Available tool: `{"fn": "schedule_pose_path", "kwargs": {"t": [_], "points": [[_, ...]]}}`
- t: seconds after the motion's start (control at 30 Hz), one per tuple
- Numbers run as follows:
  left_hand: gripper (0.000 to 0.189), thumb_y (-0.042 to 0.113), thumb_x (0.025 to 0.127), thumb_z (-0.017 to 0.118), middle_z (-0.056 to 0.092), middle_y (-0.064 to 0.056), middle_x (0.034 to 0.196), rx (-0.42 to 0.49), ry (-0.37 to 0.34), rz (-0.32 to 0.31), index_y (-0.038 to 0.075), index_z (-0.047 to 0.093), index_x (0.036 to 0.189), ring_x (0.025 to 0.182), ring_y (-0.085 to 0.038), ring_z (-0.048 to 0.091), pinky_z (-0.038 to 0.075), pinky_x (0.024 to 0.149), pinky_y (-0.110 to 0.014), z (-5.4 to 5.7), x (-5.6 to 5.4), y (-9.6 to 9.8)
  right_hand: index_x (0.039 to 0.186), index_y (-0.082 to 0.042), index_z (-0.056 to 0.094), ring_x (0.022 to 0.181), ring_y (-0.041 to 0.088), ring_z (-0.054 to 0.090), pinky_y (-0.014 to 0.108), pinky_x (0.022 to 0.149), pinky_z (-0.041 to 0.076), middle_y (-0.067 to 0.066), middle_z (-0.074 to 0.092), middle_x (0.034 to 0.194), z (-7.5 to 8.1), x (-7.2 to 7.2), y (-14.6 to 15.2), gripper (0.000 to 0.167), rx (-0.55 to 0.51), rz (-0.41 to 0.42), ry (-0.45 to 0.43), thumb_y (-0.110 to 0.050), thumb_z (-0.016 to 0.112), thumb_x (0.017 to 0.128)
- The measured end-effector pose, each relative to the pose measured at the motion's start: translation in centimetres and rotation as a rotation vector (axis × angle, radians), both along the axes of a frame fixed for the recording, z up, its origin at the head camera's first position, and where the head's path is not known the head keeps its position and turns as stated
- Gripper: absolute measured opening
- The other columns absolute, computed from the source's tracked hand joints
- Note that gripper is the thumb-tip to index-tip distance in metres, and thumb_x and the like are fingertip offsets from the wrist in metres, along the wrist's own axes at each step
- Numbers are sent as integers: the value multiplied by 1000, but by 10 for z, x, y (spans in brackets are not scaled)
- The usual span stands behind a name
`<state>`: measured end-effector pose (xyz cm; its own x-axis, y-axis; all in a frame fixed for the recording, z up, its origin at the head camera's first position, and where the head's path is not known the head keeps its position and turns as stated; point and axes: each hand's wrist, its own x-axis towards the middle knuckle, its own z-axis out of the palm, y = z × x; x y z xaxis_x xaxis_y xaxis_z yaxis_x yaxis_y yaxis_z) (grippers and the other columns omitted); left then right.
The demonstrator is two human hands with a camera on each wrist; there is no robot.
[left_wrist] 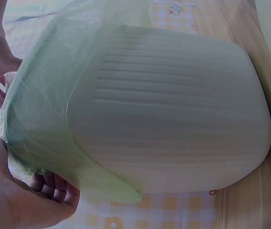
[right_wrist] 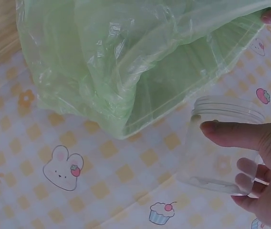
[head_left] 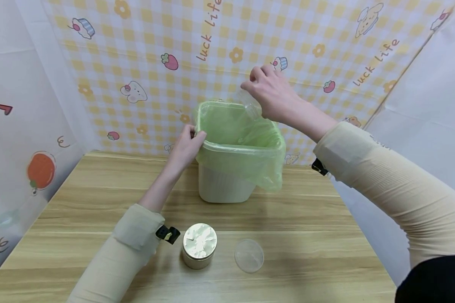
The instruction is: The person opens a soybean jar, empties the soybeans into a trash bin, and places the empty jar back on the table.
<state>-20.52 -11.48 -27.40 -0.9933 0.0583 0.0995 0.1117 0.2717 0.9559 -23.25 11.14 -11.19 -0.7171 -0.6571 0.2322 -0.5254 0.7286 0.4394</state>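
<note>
A white trash bin (head_left: 226, 185) stands on the table, lined with a light green trash bag (head_left: 242, 160) folded over its rim. My left hand (head_left: 187, 145) grips the bin's left rim through the bag, thumb on top and fingers curled below, as the left wrist view shows of that hand (left_wrist: 30, 195). Above the bin's far right side, my right hand (head_left: 274, 94) holds a clear plastic jar (head_left: 250, 105), tilted with its mouth toward the opening. In the right wrist view the thumb and fingers go round the jar (right_wrist: 212, 157), which looks empty.
Nearer on the wooden table (head_left: 307, 227) stand a metal can (head_left: 199, 246) with a shiny top and, to its right, a clear round lid (head_left: 249, 256). A checked, printed backdrop (head_left: 144, 54) rises right behind the bin. White sheets (head_left: 19, 105) hang at both sides.
</note>
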Motion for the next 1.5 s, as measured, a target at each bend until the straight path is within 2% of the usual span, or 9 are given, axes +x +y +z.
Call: {"fn": "schedule_pose_path", "kwargs": {"t": [0.17, 0.4, 0.73, 0.9, 1.27, 1.5], "points": [[40, 35, 95, 47, 46, -5, 104, 4, -2, -4, 8, 46, 124, 95, -23, 45, 41, 79, -33, 0, 1, 0, 127, -1, 61, 120, 48, 48, 58, 103, 44, 27, 54, 129, -2, 0, 2, 48, 30, 94, 35, 20, 47, 87], [38, 35, 96, 47, 45, -5, 105, 2, -7, -5, 9, 45, 123, 98, -24, 46, 41, 81, -33, 0, 1, 0, 132, -3, 59, 126, 45, 45, 59, 107, 40, 25, 51, 134, -4, 0, 2, 45, 117, 155, 79, 17, 49, 94], [37, 36, 95, 46, 46, -5, 106, 2, -14, -4, 10, 45, 123, 100, -24, 46, 41, 82, -34, 0, 0, 0, 130, -1, 58, 133, 40, 42, 50, 114, 39, 22, 49, 136, -7, 1, -3, 50, 261, 232, 206, 18, 64, 85], [38, 36, 95, 46, 46, -5, 107, -2, -18, -1, 10, 45, 123, 101, -24, 46, 41, 83, -34, 0, 0, 0, 130, -2, 58, 135, 39, 42, 50, 114, 40, 21, 49, 135, -8, 0, -4, 50, 311, 242, 247, 17, 66, 83], [40, 37, 95, 46, 46, -5, 104, -13, -5, 3, 9, 46, 124, 98, -23, 45, 40, 81, -33, 0, 1, 0, 135, -3, 57, 138, 41, 41, 53, 114, 39, 22, 48, 141, -6, 1, 1, 54, 251, 251, 223, 16, 66, 85], [40, 38, 96, 46, 45, -5, 104, -12, -12, 0, 10, 45, 124, 99, -24, 45, 40, 82, -33, 0, 1, -1, 134, -5, 57, 134, 42, 44, 55, 109, 41, 22, 50, 136, -3, 2, 6, 51, 170, 250, 215, 18, 59, 89]]}}
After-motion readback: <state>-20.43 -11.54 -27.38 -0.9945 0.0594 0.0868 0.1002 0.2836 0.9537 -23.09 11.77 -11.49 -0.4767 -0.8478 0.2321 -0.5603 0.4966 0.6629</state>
